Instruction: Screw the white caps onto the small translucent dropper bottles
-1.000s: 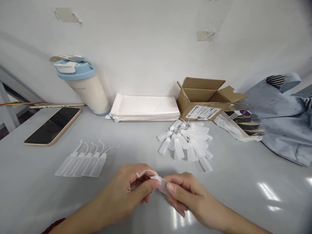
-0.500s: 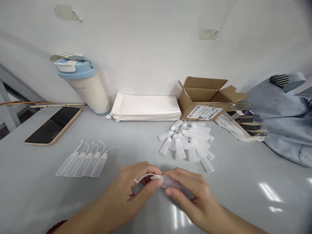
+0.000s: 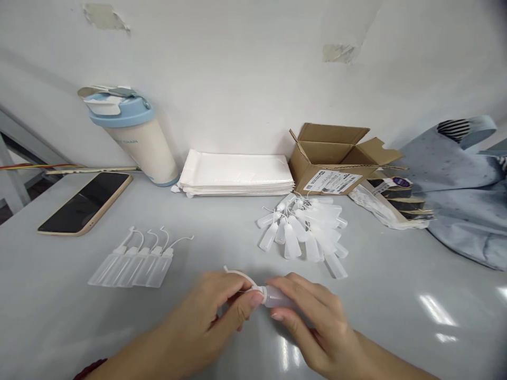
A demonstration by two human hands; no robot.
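A small translucent squeeze bottle (image 3: 276, 297) lies sideways between my hands, just above the grey table. My left hand (image 3: 227, 309) pinches its white neck and cap with thumb and fingers; a thin tail-like strap curves up from there to the left. Wrapped round the bottle's body is my right hand (image 3: 312, 316). Several similar bottles (image 3: 132, 266) lie side by side in a row to the left, their straps pointing away from me. Beyond my right hand, a loose heap of such bottles (image 3: 304, 232) spreads over the table.
Along the wall stand a cream tumbler (image 3: 138, 142) with a blue lid, a stack of white packets (image 3: 237, 171) and an open cardboard box (image 3: 332, 163). A phone (image 3: 87, 203) lies at the left. A small packaged tray (image 3: 400, 200) and blue-grey fabric (image 3: 467, 206) are at the right.
The strap on the held bottle has swung from low at the left to higher up, and the cap end has turned in my left fingers. My right hand keeps its hold.
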